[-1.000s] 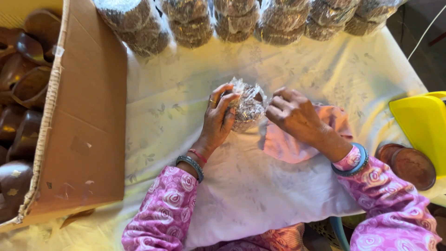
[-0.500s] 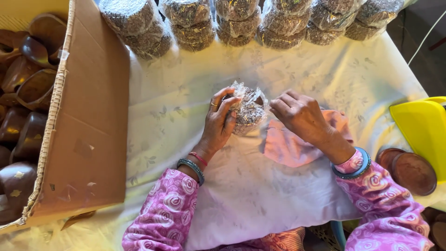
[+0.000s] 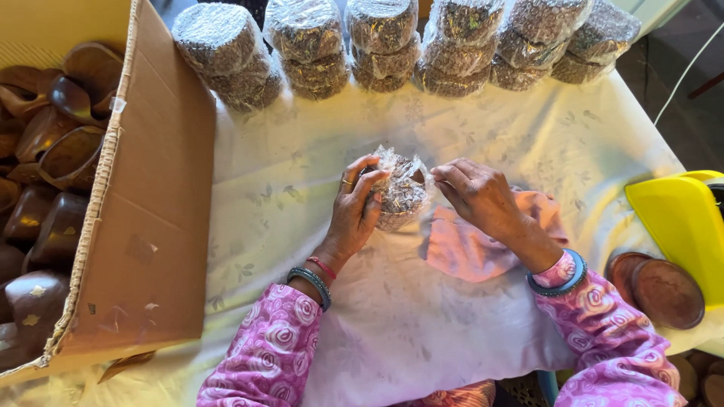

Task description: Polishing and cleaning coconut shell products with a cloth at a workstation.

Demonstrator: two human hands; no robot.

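Observation:
A small round bundle wrapped in clear plastic film (image 3: 401,194) sits on the white cloth (image 3: 302,173) at the middle of the table. My left hand (image 3: 354,215) cups its left side, thumb and fingers on the wrap. My right hand (image 3: 483,197) is at its right edge, fingertips pinching the film. A pink cloth (image 3: 471,249) lies under my right wrist. Both arms wear pink flowered sleeves and bangles.
A row of stacked plastic-wrapped round bundles (image 3: 377,41) lines the far edge. A big cardboard box (image 3: 147,226) with several brown glossy bowls (image 3: 53,151) stands at the left. At the right are a yellow container (image 3: 682,226) and two brown discs (image 3: 656,286).
The two hands shifted slightly on the bundle, turning and tightening the film. The bundle stays in the same spot on the cloth.

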